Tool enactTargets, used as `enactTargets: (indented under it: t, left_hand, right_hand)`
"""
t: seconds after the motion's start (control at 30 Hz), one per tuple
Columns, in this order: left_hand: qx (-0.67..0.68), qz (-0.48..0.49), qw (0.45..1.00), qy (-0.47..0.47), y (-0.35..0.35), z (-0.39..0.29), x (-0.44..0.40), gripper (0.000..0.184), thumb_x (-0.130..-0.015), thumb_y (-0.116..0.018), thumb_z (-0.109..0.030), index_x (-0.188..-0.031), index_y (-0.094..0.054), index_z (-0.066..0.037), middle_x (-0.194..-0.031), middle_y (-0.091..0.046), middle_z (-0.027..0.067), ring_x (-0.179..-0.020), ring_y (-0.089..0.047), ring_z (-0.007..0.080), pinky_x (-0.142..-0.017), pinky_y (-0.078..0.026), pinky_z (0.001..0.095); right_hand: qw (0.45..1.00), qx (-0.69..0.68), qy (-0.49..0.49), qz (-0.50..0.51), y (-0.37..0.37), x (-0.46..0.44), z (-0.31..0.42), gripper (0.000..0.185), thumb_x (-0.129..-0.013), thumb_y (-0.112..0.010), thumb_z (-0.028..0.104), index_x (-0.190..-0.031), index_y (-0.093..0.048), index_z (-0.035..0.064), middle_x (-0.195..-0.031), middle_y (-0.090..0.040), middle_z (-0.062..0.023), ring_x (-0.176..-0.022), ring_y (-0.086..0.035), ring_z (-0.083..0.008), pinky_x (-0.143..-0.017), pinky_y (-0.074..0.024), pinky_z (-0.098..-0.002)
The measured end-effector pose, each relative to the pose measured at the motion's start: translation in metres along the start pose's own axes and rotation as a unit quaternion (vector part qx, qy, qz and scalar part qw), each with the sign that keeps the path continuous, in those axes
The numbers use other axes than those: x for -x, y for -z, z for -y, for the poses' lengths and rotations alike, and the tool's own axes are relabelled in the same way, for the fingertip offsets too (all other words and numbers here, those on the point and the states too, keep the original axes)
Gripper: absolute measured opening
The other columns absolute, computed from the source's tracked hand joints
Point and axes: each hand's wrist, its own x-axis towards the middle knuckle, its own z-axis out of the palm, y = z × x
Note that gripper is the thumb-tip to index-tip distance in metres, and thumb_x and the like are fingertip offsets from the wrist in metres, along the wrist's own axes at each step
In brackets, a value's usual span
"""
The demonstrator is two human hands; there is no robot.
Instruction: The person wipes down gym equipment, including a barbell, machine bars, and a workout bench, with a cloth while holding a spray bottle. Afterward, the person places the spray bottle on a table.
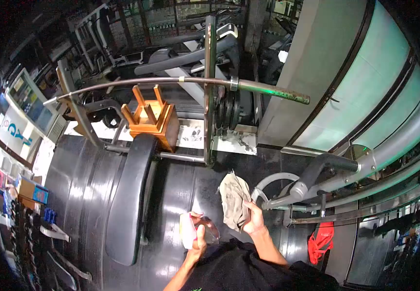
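My left hand (pixel 199 242) is closed around a white, pinkish-red and partly see-through object (pixel 187 231), perhaps a bottle or container; its exact kind is unclear. In my right hand (pixel 255 221) is a crumpled beige-grey cloth (pixel 234 200), gripped at its right side with the thumb over it. Both hands are in front of my black shirt, a short gap apart, above the dark floor. Left of them stands a padded black weight bench (pixel 131 203). A long barbell (pixel 142 81) lies across the rack beyond the bench.
Upturned wooden stools (pixel 154 123) stand behind the bench head. The rack's upright post (pixel 210 111) rises ahead. Grey machine tubing (pixel 317 186) reaches in from the right, with a red bag (pixel 321 242) below it. Boxes (pixel 33 191) and dumbbells are at far left.
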Motion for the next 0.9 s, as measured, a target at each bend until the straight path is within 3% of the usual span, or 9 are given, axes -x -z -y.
enactTargets:
  t: [0.13, 0.23, 0.3, 0.43, 0.5, 0.63, 0.77, 0.83, 0.9]
  left_hand:
    - [0.042, -0.067, 0.995, 0.062, 0.0, 0.005, 0.03, 0.027, -0.086, -0.05, -0.019, -0.097, -0.059, 0.004, -0.092, -0.06, 0.0154, -0.102, -0.051, 0.0343, -0.095, -0.039, 0.0432]
    - [0.01, 0.049, 0.997, 0.064, 0.001, -0.018, 0.045, 0.038, -0.091, -0.05, -0.016, -0.117, -0.048, 0.011, -0.106, -0.052, 0.0223, -0.103, -0.047, 0.0379, -0.091, -0.039, 0.0443]
    - [-0.008, -0.079, 0.982, -0.169, -0.008, -0.014, 0.048, 0.037, -0.088, -0.062, -0.033, -0.092, -0.056, 0.003, -0.077, -0.052, 0.0077, -0.083, -0.051, 0.0276, -0.077, -0.044, 0.0398]
    - [0.008, -0.041, 0.979, -0.2, -0.015, -0.041, 0.081, 0.049, -0.089, -0.058, -0.048, -0.092, -0.056, 0.001, -0.077, -0.051, 0.0051, -0.084, -0.048, 0.0276, -0.085, -0.04, 0.0414]
    - [-0.005, 0.065, 0.985, -0.16, -0.016, -0.041, 0.104, 0.054, -0.088, -0.056, -0.056, -0.09, -0.057, -0.002, -0.083, -0.052, 0.0051, -0.084, -0.047, 0.0269, -0.09, -0.036, 0.0422]
    - [0.013, 0.091, 0.98, -0.178, -0.025, -0.031, 0.148, 0.047, -0.085, -0.064, -0.051, -0.088, -0.056, -0.005, -0.083, -0.054, 0.0051, -0.094, -0.046, 0.028, -0.094, -0.034, 0.045]
    - [0.053, 0.077, 0.978, -0.185, -0.042, -0.046, 0.182, 0.051, -0.08, -0.071, -0.046, -0.102, -0.053, -0.003, -0.091, -0.056, 0.0068, -0.108, -0.043, 0.03, -0.095, -0.034, 0.0456]
    - [0.006, 0.024, 0.968, -0.248, -0.057, -0.054, 0.192, 0.055, -0.08, -0.072, -0.046, -0.106, -0.05, -0.003, -0.091, -0.057, 0.0083, -0.097, -0.051, 0.0253, -0.085, -0.042, 0.0406]
    - [0.149, 0.017, 0.975, -0.164, -0.072, -0.062, 0.204, 0.057, -0.08, -0.074, -0.042, -0.109, -0.047, -0.002, -0.093, -0.058, 0.0102, -0.078, -0.058, 0.0194, -0.07, -0.048, 0.033]
  right_hand:
    - [0.999, -0.039, -0.013, 0.001, 0.008, 0.022, -0.001, 0.042, -0.086, -0.054, 0.015, -0.125, -0.053, 0.002, -0.113, -0.065, -0.0103, -0.099, -0.064, -0.0242, -0.09, -0.0507, -0.0401]
    - [0.998, -0.037, -0.055, -0.014, 0.029, 0.034, -0.001, 0.046, -0.087, -0.049, 0.015, -0.132, -0.048, 0.0013, -0.118, -0.062, -0.0122, -0.102, -0.063, -0.0239, -0.087, -0.0533, -0.0355]
    - [0.996, -0.065, -0.045, 0.036, 0.037, 0.037, -0.005, 0.047, -0.088, -0.049, 0.016, -0.133, -0.046, 0.0035, -0.125, -0.059, -0.0118, -0.108, -0.061, -0.0246, -0.097, -0.0489, -0.0411]
    - [0.994, -0.042, -0.049, 0.085, 0.042, 0.07, -0.002, 0.048, -0.089, -0.047, 0.018, -0.135, -0.045, 0.0066, -0.132, -0.054, -0.0107, -0.115, -0.057, -0.0265, -0.106, -0.0396, -0.0509]
    - [0.994, -0.063, -0.079, 0.041, 0.065, 0.076, -0.006, 0.048, -0.09, -0.044, 0.02, -0.137, -0.043, 0.0088, -0.137, -0.051, -0.0099, -0.121, -0.053, -0.0284, -0.11, -0.0311, -0.0588]
    - [0.99, -0.035, -0.126, 0.048, 0.078, 0.118, 0.01, 0.048, -0.09, -0.043, 0.02, -0.137, -0.044, 0.0083, -0.134, -0.053, -0.0112, -0.121, -0.053, -0.0287, -0.106, -0.0362, -0.0588]
    - [0.995, 0.022, -0.093, 0.038, 0.085, 0.156, 0.038, 0.046, -0.09, -0.048, 0.02, -0.133, -0.046, 0.005, -0.124, -0.06, -0.0126, -0.109, -0.061, -0.0294, -0.092, -0.0501, -0.0523]
    - [0.997, 0.024, -0.076, 0.017, 0.085, 0.173, 0.056, 0.044, -0.09, -0.048, 0.02, -0.132, -0.047, 0.0047, -0.123, -0.06, -0.0125, -0.105, -0.063, -0.0288, -0.086, -0.054, -0.0497]
    - [0.999, 0.026, -0.026, 0.008, 0.079, 0.185, 0.071, 0.041, -0.09, -0.048, 0.02, -0.128, -0.05, 0.0038, -0.12, -0.061, -0.0121, -0.099, -0.064, -0.0282, -0.082, -0.0548, -0.0481]
